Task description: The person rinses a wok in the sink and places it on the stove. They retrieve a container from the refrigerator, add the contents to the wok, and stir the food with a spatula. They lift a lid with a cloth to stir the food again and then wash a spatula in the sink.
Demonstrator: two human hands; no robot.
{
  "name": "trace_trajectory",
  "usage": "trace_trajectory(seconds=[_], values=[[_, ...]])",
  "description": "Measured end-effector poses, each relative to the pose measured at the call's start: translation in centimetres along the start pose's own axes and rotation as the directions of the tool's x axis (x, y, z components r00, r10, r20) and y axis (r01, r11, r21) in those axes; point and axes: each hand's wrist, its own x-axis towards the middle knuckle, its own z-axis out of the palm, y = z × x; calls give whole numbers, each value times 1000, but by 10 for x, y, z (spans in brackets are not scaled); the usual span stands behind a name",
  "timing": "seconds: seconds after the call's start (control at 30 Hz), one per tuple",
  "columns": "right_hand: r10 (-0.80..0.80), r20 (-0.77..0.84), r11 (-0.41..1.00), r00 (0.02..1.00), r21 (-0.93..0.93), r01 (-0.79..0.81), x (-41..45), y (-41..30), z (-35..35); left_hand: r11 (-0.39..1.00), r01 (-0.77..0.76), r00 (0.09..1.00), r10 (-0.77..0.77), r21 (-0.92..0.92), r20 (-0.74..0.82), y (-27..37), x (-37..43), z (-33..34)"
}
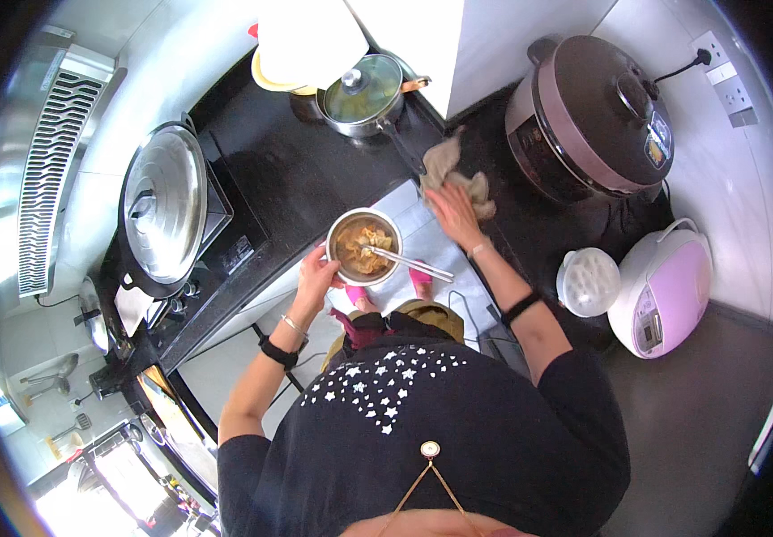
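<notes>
My left hand (320,274) grips the rim of a metal bowl (364,246) of food, held in front of my body above the floor. A metal spoon (408,262) rests in the bowl, its handle pointing out to the right. On the dark counter to the right, my right hand (455,213) lies on a crumpled beige cloth (443,161); its fingertips are partly hidden by the cloth's folds. Just beyond the cloth, the black handle of a lidded saucepan (361,101) points towards it.
A large lidded wok (165,208) sits on the stove at left. On the right-hand counter are a big electric pressure cooker (591,121), a white container with a translucent lid (588,282) and a pink-and-white rice cooker (668,295). A range hood (60,174) hangs at far left.
</notes>
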Motion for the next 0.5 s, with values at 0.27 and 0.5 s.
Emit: trace_trajectory(seconds=[0.27, 0.5], values=[[362, 85, 922, 928, -178, -343, -205, -9, -76, 998, -12, 987, 21, -56, 160, 15, 26, 53], [463, -151, 830, 873, -271, -487, -177, 3, -65, 996, -26, 973, 46, -89, 228, 27, 34, 97]])
